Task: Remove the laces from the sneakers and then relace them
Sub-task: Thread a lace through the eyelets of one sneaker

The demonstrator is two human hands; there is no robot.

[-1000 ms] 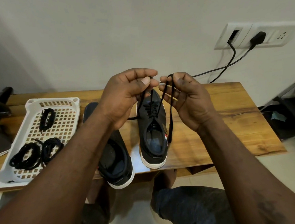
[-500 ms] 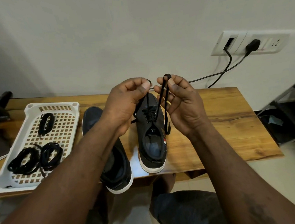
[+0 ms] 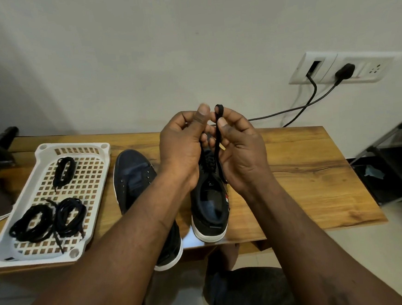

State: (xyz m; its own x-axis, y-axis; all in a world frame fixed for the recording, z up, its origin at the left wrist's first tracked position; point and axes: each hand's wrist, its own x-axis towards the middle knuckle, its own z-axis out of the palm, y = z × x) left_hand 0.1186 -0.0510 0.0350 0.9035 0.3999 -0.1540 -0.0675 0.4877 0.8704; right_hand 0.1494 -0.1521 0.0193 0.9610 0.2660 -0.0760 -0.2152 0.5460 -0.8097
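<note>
Two black sneakers with white soles stand on the wooden table (image 3: 304,168). The right sneaker (image 3: 210,204) is laced near its toe, with both hands raised above it. My right hand (image 3: 239,149) pinches a loop of the black lace (image 3: 216,136) between thumb and forefinger; the lace runs down to the shoe. My left hand (image 3: 182,144) has its fingers curled around the other lace end, which is mostly hidden behind it. The left sneaker (image 3: 134,176) has bare eyelets and lies partly under my left forearm, its heel over the table's front edge.
A white perforated tray (image 3: 23,257) at the left holds three coiled black laces (image 3: 32,223). A wall socket (image 3: 345,68) with a plugged black cable sits at the right above the table. A dark object stands at the far left, a metal rack at the far right.
Both hands have come closer together above the right sneaker, and the loop now stands up above my right thumb. The view has tilted up a little.
</note>
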